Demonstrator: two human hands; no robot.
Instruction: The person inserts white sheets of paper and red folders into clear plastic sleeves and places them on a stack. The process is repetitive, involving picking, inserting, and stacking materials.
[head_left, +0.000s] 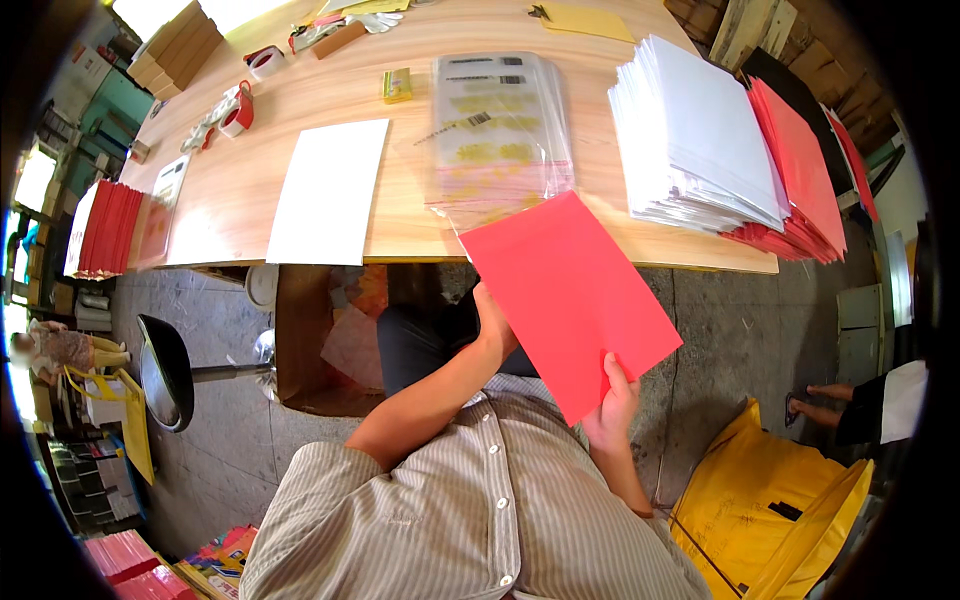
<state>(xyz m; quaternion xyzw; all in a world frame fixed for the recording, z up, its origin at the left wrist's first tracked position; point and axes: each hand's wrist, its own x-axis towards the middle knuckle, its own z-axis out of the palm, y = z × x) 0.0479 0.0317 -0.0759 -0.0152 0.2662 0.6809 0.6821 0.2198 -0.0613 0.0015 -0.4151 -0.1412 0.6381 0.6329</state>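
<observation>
A stiff-looking red sheet (570, 300) is tilted in front of me, between my body and the table's front edge. Its lower right part is gripped by my right hand (612, 405), thumb on top and fingers underneath. My left hand (492, 318) supports the sheet from below at its left edge, its fingers hidden behind it. Just beyond the sheet's top corner lies a pile of clear plastic sleeves (500, 125) with yellow marks and barcode labels. A white sheet (330, 190) lies flat to the left of the sleeves.
On the table (410, 225), a tall stack of white sheets (690, 140) stands right, beside red sheets (795, 165). Red stacked pieces (104, 230) sit far left, with tape rolls (237, 118) beyond. Under the table is a cardboard box (305, 340); a yellow bag (770, 500) is lower right.
</observation>
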